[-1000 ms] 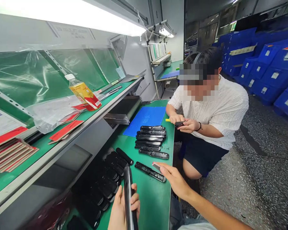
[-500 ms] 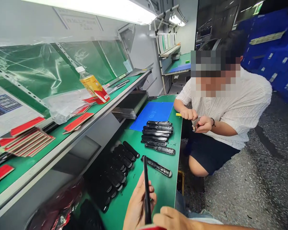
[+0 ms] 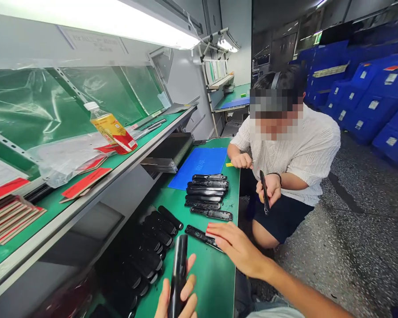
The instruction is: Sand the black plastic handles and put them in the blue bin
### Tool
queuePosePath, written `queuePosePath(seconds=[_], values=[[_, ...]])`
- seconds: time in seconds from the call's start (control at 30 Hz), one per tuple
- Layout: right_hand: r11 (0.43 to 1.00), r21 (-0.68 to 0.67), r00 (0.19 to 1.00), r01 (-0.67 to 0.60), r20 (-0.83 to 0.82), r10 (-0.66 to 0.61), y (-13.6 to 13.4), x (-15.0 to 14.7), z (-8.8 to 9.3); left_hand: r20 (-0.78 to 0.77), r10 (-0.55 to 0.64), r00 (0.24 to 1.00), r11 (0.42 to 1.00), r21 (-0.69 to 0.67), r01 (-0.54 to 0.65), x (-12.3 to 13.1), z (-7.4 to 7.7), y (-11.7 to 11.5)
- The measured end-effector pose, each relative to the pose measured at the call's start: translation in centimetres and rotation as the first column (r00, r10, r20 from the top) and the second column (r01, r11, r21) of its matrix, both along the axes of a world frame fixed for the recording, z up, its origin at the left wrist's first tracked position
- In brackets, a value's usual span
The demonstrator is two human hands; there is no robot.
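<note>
My left hand [image 3: 182, 289] is closed around a glossy black elongated housing [image 3: 178, 269], held upright with its smooth face showing. My right hand [image 3: 235, 247] reaches over the right end of another black housing [image 3: 199, 235], which lies on the green table with its inner parts facing up. At those fingertips shows the edge of a red pad [image 3: 209, 229], most of it hidden under the fingers. Whether this hand touches the housing beneath, I cannot tell. Several black housings [image 3: 208, 193] lie stacked in a row farther back, and more dark housings [image 3: 159, 234] line the left side.
Across the table corner a crouching person [image 3: 285, 154] holds a black part and a yellow-handled tool [image 3: 231, 164]. A blue mat [image 3: 199, 165] lies at the back. The shelf [image 3: 126, 163] at left carries a bottle [image 3: 114, 132] and red-faced pads [image 3: 86, 182]. Blue boxes [image 3: 368, 101] stand behind.
My right hand has moved from beside my left hand out over the housing on the table. The held housing has turned its broad face toward me. The co-worker's hands have separated.
</note>
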State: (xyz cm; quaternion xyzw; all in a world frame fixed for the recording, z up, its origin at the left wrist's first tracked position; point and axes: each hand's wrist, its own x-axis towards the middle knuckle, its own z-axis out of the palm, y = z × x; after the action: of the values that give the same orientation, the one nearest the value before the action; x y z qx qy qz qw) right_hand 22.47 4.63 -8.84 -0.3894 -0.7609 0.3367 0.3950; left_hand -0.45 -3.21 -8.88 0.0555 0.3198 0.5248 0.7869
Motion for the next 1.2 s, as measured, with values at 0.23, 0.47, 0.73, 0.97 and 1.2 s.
queuePosePath(seconds=[0.23, 0.47, 0.73, 0.97, 1.2], values=[[0.946, 0.313, 0.991, -0.086, -0.070, 0.113, -5.1, -3.6, -3.1, -0.051, 0.175, 0.983, 0.976, -0.119, -0.180, 0.8, -2.0, 1.5], [0.917, 0.334, 0.975, 0.218, -0.038, -0.218, -1.3, -3.6, -4.9, -0.206, -0.092, 0.974, 0.995, -0.065, 0.081, 2.1, -2.1, -0.8], [0.958, -0.004, 0.957, 0.287, -0.038, -0.286, -0.8, 1.8, -6.9, -0.930, 0.150, 0.336, 0.956, 0.049, -0.290, -7.6, -3.6, 2.9], [0.957, -0.215, 0.979, 0.192, -0.024, -0.202, -4.0, 2.0, -9.5, -0.970, -0.056, -0.236, 0.905, 0.051, -0.423, -16.7, -4.5, 10.1], [0.938, -0.269, 0.972, 0.219, -0.020, -0.233, -5.4, 3.4, -9.5, -0.858, -0.104, -0.503, 0.950, 0.064, -0.305, -12.6, -5.2, 12.0]])
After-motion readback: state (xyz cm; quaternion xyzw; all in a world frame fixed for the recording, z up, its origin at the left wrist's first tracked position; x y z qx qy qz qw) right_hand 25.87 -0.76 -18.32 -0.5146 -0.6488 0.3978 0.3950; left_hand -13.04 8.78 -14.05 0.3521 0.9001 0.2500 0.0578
